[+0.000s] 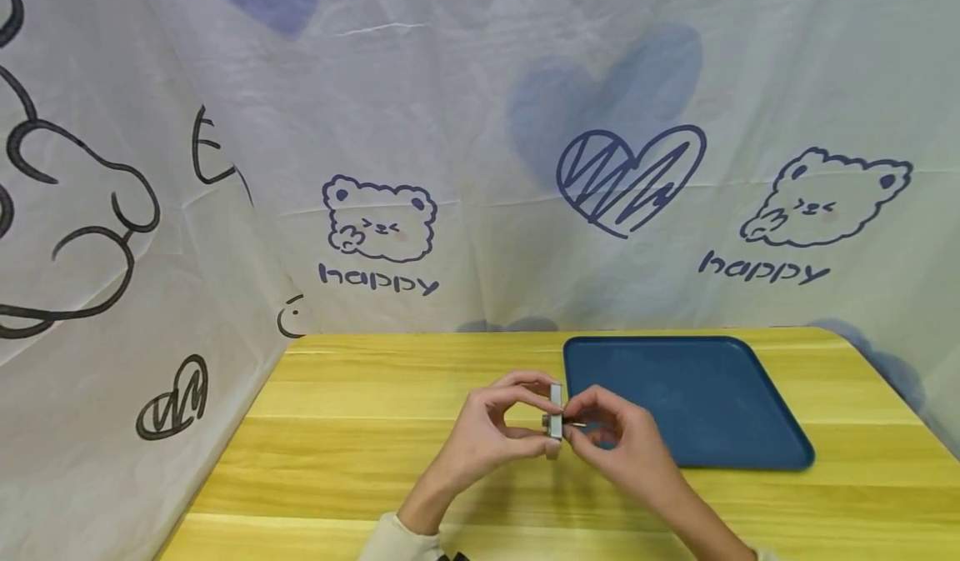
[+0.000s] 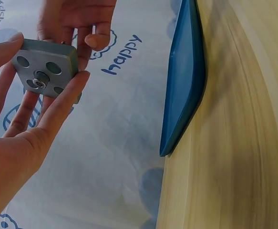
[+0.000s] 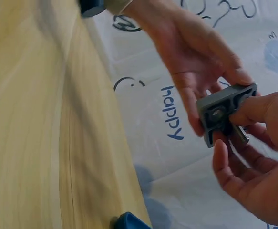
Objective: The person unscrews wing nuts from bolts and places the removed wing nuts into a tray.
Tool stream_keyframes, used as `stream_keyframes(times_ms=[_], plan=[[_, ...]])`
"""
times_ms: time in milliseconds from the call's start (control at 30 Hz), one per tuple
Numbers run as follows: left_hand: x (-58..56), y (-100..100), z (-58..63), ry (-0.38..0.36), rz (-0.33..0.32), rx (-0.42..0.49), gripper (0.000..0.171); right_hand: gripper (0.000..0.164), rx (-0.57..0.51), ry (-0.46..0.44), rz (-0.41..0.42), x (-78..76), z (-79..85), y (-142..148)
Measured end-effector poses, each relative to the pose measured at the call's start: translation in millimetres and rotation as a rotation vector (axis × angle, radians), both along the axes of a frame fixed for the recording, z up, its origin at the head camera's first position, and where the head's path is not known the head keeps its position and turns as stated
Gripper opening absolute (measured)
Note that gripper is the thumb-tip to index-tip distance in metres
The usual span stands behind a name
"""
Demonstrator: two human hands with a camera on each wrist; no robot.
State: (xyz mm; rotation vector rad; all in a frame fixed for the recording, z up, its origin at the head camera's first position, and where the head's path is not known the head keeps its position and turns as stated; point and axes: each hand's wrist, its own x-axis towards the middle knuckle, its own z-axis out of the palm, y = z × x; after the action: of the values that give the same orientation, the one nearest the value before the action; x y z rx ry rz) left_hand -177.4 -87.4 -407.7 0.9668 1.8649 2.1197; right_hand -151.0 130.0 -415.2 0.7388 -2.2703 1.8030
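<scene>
My left hand (image 1: pixel 483 432) holds a small square grey metal plate (image 2: pixel 37 65) by its opposite edges, with thumb and fingers spread round it. Above the table, the plate stands on edge between both hands. Its face in the left wrist view has several round holes and a bolt (image 2: pixel 41 79) in the middle. On the other side, recesses show in the right wrist view, and the bolt's threaded end sticks out. My right hand (image 1: pixel 630 444) pinches at that threaded end, close against the plate; the fingertips partly hide what they grip.
A blue tray (image 1: pixel 720 411) lies on the wooden table (image 1: pixel 337 444), behind and to the right of my hands. White cloth (image 1: pixel 480 111) with printed hearts and bears hangs behind the table and along its left side.
</scene>
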Motion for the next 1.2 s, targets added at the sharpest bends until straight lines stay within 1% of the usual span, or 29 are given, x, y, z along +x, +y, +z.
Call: stream_keyframes(times_ms=[67,167,333,367,433,533,633,700,767,833,900,967,1000,1067,1133,1200], plan=[[-0.1,-1,0.9,-0.012,0.003,0.002,0.031,0.025,0.025,0.13,-0.01,0.6,-2.1,-2],[-0.2,-3,2.0,-0.019,0.01,0.003,0.032,0.033,0.063,0.292,-0.028,0.3,-4.3,-4],[0.0,-4,3.0,-0.022,0.013,0.007,0.034,0.036,0.128,0.478,-0.059,-1.3,-6.9,-6],[0.1,-4,3.3,-0.022,0.012,0.008,0.034,0.036,0.133,0.507,-0.061,-1.7,-7.3,-6],[0.3,-5,4.0,-0.024,0.011,0.01,0.034,0.036,0.138,0.533,-0.062,-2.1,-7.8,-7],[0.5,-5,4.7,-0.025,0.011,0.01,0.033,0.037,0.135,0.532,-0.062,-2.1,-7.7,-7],[0.1,-6,4.8,-0.024,0.015,0.011,0.034,0.038,0.132,0.476,-0.045,-1.3,-5.2,-5],[-0.5,-6,4.7,-0.019,0.017,0.013,0.034,0.036,0.119,0.399,-0.013,-0.6,-2.4,-3],[-1.2,-6,4.3,-0.007,0.017,0.018,0.033,0.032,0.074,0.3,0.03,-0.2,0.7,0],[-1.4,-5,4.4,0.0,0.017,0.021,0.032,0.024,0.012,0.186,0.049,-0.1,3.7,3],[-1.3,-5,4.7,0.001,0.018,0.02,0.031,0.017,-0.05,0.064,0.041,-0.4,6.3,5],[-0.7,-4,5.2,-0.007,0.016,0.018,0.03,0.015,-0.079,-0.061,0.005,-0.8,8.2,6],[-0.2,-3,5.7,-0.014,0.013,0.014,0.03,0.017,-0.082,-0.126,-0.012,-1.1,9.2,6],[0.7,-2,6.0,-0.014,0.009,0.008,0.029,0.027,-0.086,-0.258,-0.018,-1.9,10.4,7],[1.5,-1,5.9,-0.002,0.003,0.001,0.028,0.035,-0.093,-0.374,0.001,-2.8,10.9,8],[2.0,0,5.5,0.013,0.003,-0.009,0.027,0.04,-0.112,-0.458,0.034,-3.5,10.8,9]])
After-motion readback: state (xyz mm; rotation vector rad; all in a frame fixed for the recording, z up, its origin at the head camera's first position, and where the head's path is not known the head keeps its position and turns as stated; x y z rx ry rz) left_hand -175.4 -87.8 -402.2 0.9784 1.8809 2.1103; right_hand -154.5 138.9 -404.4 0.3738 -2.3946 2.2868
